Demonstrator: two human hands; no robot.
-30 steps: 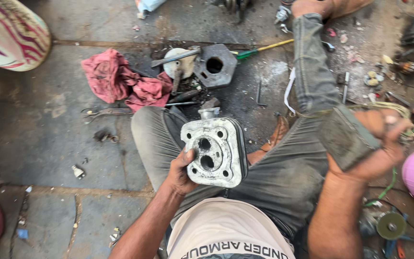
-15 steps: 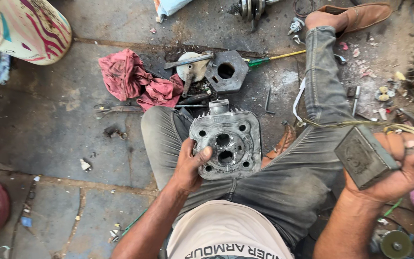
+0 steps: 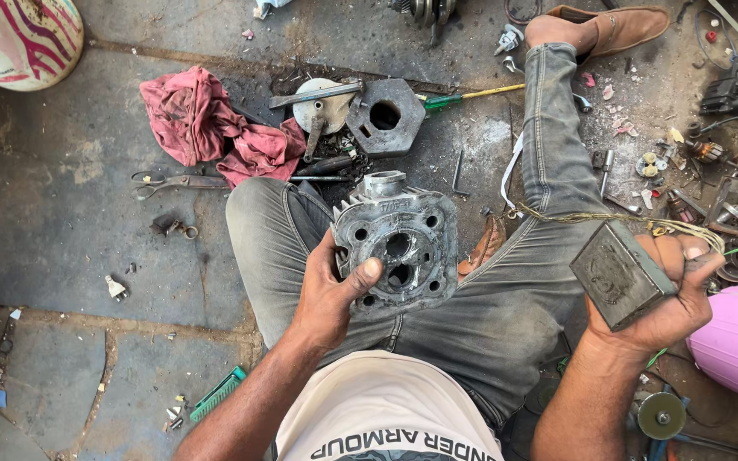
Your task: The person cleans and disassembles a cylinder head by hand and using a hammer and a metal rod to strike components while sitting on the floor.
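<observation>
Since the earlier frame, the right hand (image 3: 664,294) has come in from the side and lifted its grey block (image 3: 618,275) higher, nearer the knee. Its fingers are wrapped tight around the block, which trails thin wires (image 3: 608,218) across the jeans. The left hand (image 3: 328,294) grips the engine cylinder (image 3: 397,248) standing on the person's lap, thumb pressed on its flat face beside the bore holes, the other fingers hidden behind its edge. On the floor (image 3: 53,230) beyond the knees lie a red rag (image 3: 207,128), a metal plate with a round hole (image 3: 384,116), a screwdriver (image 3: 471,94) and scissors (image 3: 177,181).
</observation>
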